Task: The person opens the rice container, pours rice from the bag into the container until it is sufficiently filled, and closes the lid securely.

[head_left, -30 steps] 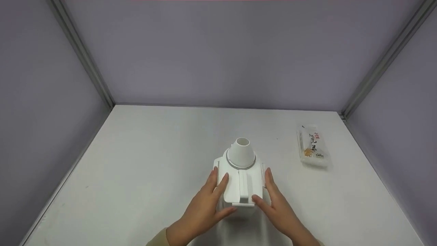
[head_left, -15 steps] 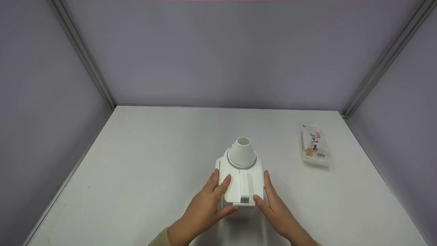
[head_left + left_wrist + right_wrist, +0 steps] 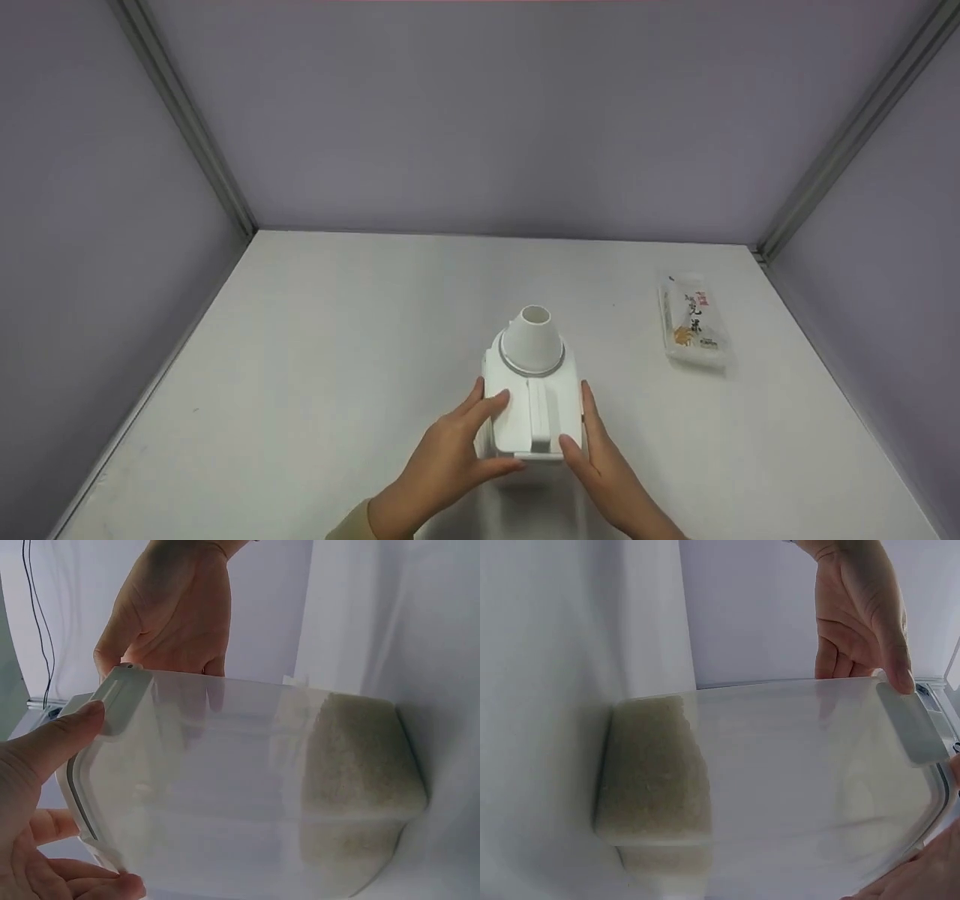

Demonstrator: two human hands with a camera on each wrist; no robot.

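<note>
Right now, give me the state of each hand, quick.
Left hand: fingers laid on the lid of the white container, thumb at its near edge.
Right hand: fingers along the container's right side, thumb at the lid's near edge.

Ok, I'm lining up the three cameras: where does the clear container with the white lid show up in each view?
Head: container at lower centre of the table, between both hands.
Left wrist: it fills the middle, lying sideways in the picture.
Right wrist: centre and right, also sideways.
Shared landmark: the white lid latch.
</note>
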